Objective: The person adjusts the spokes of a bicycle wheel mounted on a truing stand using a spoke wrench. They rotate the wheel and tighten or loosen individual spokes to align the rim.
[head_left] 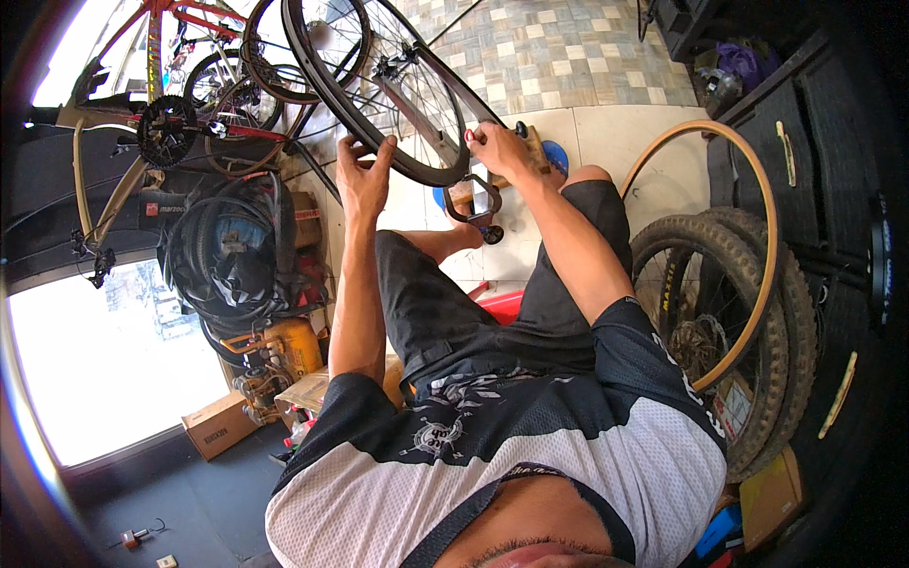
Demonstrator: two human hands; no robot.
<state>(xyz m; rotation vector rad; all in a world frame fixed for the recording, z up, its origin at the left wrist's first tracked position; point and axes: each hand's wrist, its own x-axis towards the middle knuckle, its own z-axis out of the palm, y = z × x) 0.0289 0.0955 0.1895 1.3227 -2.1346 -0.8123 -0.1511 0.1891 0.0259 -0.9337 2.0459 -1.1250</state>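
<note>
A bare-rimmed black bicycle wheel (pixel 423 172) stands upright in a truing stand (pixel 486 194) in front of my knees. My left hand (pixel 365 180) is beside the rim's near left edge, thumb and fingers apart; the thumb appears to touch the rim. My right hand (pixel 502 151) is at the right of the wheel, beside the stand's arm (pixel 454 85). Its fingers pinch a small red spoke wrench (pixel 470 136), mostly covered by the fingertips. The wheel's hub (pixel 398 64) sits between the stand's arms, farther away.
Bicycle frames (pixel 151 76) and more wheels crowd the far left. Black tyres (pixel 227 237) are heaped near an orange compressor (pixel 294 346). At right, a tan rim (pixel 772 237) leans on knobby-tyred wheels (pixel 795 379) by dark drawers (pixel 833 142). Something red (pixel 502 307) lies between my legs.
</note>
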